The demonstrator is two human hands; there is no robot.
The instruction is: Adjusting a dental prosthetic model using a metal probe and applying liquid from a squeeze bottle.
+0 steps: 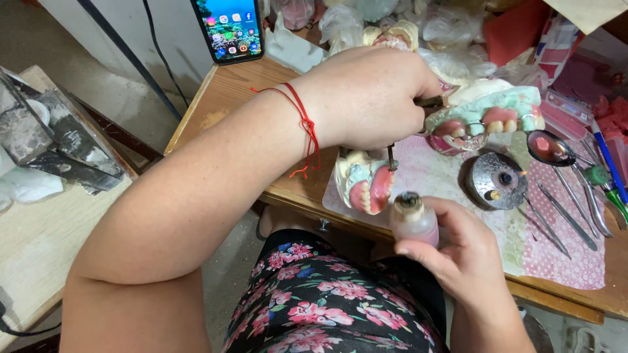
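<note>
Right hand (468, 252) grips bottle (413, 219) just off table edge (294, 196).

Clearance on the worktop (229, 91): tight at centre, open at left.
Bare wood lay free left of the dental model (366, 183); plastic bags (451, 39) and a phone (230, 27) blocked the rear, a round metal burner (497, 181) and metal instruments (569, 216) crowded the right, and the left hand (369, 98) crossed the middle.
</note>
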